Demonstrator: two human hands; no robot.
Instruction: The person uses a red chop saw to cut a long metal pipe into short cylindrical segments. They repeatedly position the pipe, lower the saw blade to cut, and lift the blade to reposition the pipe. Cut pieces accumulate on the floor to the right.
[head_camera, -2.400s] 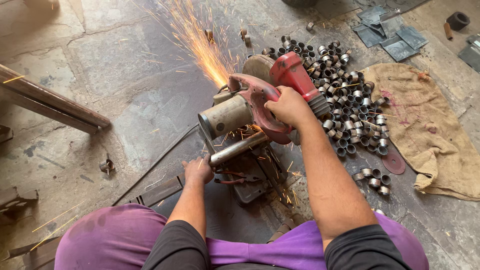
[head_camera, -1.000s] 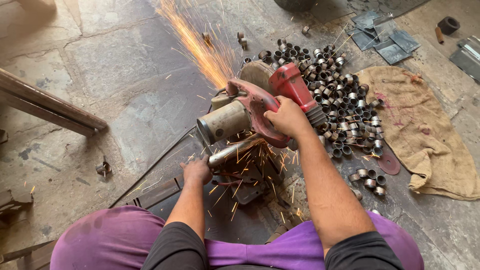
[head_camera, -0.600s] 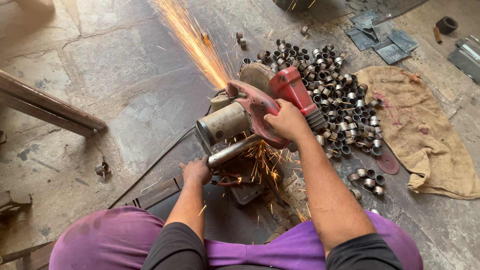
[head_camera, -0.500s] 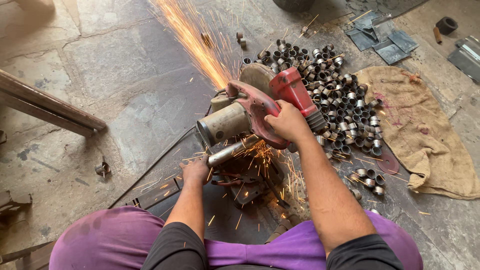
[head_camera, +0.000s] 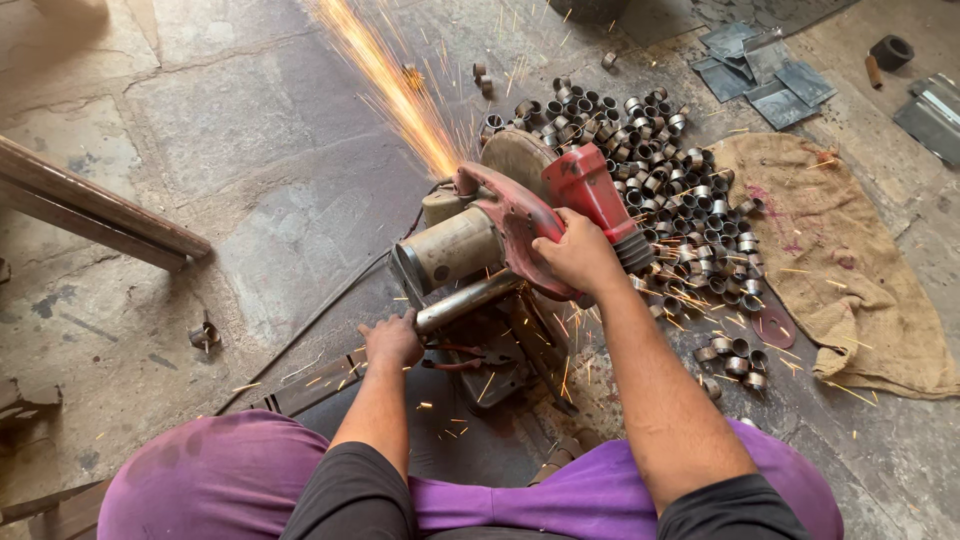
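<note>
**A:** Why was the right hand (head_camera: 575, 255) sitting on top of the red chop saw (head_camera: 520, 215)?

**B:** It was closed around the saw's handle, pressing the head down so the disc bit into the steel pipe (head_camera: 465, 302). That would explain the sparks (head_camera: 395, 85) streaming away from the person, towards the far floor.

**A:** And the left hand (head_camera: 392, 338)?

**B:** Wrapped round the near end of the pipe, just where it stuck out of the saw's vice, seemingly to steady it while it was cut. The fingers were curled shut on it.

**A:** What about the little rings?

**B:** A heap of short cut pipe pieces (head_camera: 665, 165) lay on the stone floor just right of the saw, touching the edge of a burlap sack (head_camera: 850, 270). Flat metal offcuts (head_camera: 765, 80) lay well beyond, and a long metal bar (head_camera: 95, 210) rested apart on the left.
</note>
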